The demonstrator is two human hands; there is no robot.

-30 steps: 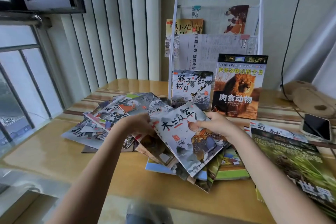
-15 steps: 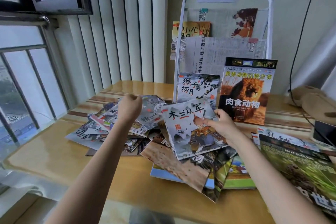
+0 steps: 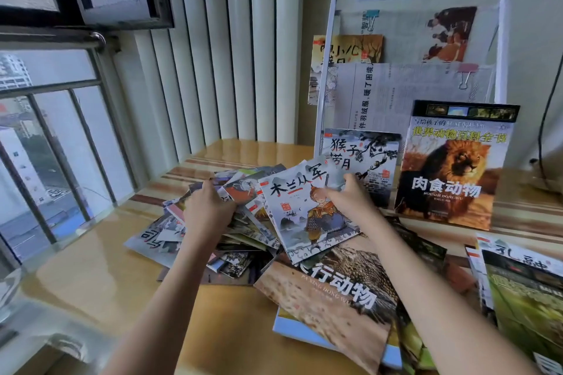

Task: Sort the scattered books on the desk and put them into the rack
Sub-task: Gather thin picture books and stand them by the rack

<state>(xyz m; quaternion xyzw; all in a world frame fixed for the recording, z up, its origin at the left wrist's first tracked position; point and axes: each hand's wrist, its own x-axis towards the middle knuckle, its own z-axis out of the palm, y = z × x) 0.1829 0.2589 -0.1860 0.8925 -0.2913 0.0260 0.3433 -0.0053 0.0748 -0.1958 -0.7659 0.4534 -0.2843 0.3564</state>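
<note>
**Picture book lifted from the heap, rack waiting behind**

While the heap of scattered books (image 3: 243, 222) still covers the middle of the table (image 3: 91, 268), the right hand (image 3: 350, 201) is clamped on the far right edge of a thin picture book (image 3: 304, 210), the one with a painted figure in an orange scarf on its cover. It is tilted up off the heap, with its near corner still over the large brown reptile book (image 3: 320, 298) lying flat below. The left hand (image 3: 207, 210) rests on the left part of the heap, fingers curled down onto the small books there; whether it pins them or grips one cannot be told.

At the far side stands the white rack (image 3: 411, 39), with newspapers and one book in its upper tiers. Leaning at its foot are a similar ink-painted book (image 3: 365, 161) and, to the right, the lion book (image 3: 451, 167). More large books (image 3: 524, 289) lie at the right edge of the table.

The step in hand looks like picking out one thin storybook for the rack. The next move probably calls for carrying it clear of the heap, turning it upright, and setting it beside the matching ink-painted book, left of the lion book. The left hand should hold the heap down so nothing slides.
</note>
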